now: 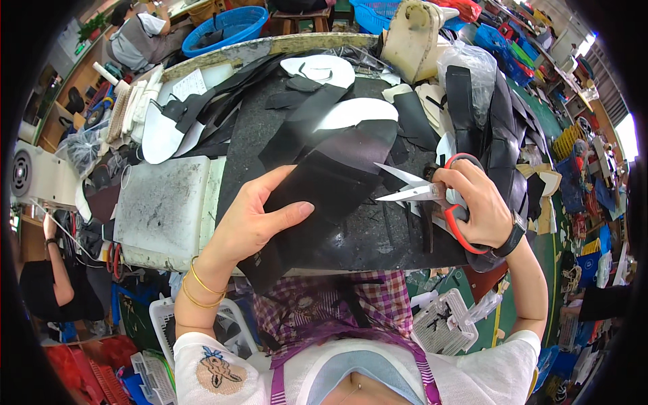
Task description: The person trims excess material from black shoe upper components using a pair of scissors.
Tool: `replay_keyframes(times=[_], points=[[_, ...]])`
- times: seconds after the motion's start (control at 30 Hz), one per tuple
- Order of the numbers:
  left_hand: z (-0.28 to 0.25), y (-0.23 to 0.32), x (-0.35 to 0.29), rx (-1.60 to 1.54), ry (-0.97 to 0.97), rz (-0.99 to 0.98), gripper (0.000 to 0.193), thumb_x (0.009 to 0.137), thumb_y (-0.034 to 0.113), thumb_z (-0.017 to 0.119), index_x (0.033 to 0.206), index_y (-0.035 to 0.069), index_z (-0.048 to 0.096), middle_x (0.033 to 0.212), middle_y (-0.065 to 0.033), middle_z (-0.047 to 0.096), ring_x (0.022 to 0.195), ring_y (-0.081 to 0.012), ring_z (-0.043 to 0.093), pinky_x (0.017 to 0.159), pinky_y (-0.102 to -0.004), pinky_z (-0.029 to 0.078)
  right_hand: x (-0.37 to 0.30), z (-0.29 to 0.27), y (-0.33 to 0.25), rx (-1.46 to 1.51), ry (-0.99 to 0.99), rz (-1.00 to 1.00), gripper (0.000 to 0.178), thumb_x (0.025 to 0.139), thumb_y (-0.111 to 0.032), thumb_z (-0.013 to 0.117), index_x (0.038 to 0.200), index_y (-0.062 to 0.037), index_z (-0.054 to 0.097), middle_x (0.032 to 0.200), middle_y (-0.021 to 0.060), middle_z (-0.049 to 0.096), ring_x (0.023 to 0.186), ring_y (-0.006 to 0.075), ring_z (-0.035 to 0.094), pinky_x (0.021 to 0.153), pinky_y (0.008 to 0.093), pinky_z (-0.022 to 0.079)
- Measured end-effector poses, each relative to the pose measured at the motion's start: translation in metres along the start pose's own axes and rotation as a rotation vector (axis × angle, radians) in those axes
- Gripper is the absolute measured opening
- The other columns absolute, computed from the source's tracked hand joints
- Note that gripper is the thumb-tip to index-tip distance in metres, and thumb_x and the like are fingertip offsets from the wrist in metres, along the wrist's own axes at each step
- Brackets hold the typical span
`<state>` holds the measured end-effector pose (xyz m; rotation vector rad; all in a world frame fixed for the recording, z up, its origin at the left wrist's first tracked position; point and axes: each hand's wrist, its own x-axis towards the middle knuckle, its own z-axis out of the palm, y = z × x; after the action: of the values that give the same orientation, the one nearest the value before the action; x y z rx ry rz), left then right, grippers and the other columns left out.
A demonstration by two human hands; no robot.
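Note:
My left hand (260,212) is closed on a flat black piece of leather-like material (334,185), thumb on top and fingers underneath. My right hand (480,206) grips scissors (428,193) with red and black handles. Their blades are spread and point left, with the tips close to the right edge of the black piece. Beyond the held piece lies a white rounded shape (361,111), partly covered by dark material. Thin black strips (387,226) are scattered on the dark work surface (351,251) below the blades.
A pale block (162,209) sits on the left, with red-handled scissors (115,260) hanging below it. Stacked black pieces (503,128) and a clear plastic bag (469,77) are at the right. White baskets (445,324) stand below the table. Another person (138,37) sits at the far left.

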<state>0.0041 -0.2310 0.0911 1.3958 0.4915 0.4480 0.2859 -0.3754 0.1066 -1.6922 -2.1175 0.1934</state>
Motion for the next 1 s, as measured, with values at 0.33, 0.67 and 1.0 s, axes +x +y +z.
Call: replay_keyframes(times=[0.33,0.67,1.0], points=[[0.013,-0.009,0.007,0.09,-0.004,0.022,0.04,0.082,0.008,0.062,0.118,-0.002,0.05,0.109,-0.0061,0.059,0.098,-0.01,0.052,0.088,-0.0254,0.041,0.004,0.007,-0.006,-0.099,0.022,-0.032,0.046,0.058,-0.007,0.062,0.103,-0.0072,0.054,0.081,0.0109,0.05,0.074,0.0295,0.053,0.065,0.0383,0.043],[0.02,-0.005,0.01,0.24,-0.119,0.019,0.041,0.083,0.009,0.059,0.121,-0.003,0.048,0.111,-0.0073,0.059,0.099,-0.0099,0.052,0.089,-0.0251,0.04,0.007,0.013,-0.007,-0.342,0.127,-0.127,0.047,0.056,-0.007,0.065,0.102,-0.0111,0.057,0.067,0.0045,0.05,0.057,0.0216,0.054,0.049,0.0332,0.043],[0.026,-0.009,0.017,0.175,-0.117,0.053,0.039,0.085,0.011,0.057,0.121,-0.002,0.048,0.109,-0.0094,0.059,0.097,-0.0095,0.052,0.085,-0.0262,0.042,0.011,0.022,-0.012,-0.196,0.088,-0.065,0.052,0.056,-0.005,0.062,0.107,-0.0083,0.052,0.074,0.0081,0.052,0.06,0.0259,0.056,0.051,0.0356,0.044]])
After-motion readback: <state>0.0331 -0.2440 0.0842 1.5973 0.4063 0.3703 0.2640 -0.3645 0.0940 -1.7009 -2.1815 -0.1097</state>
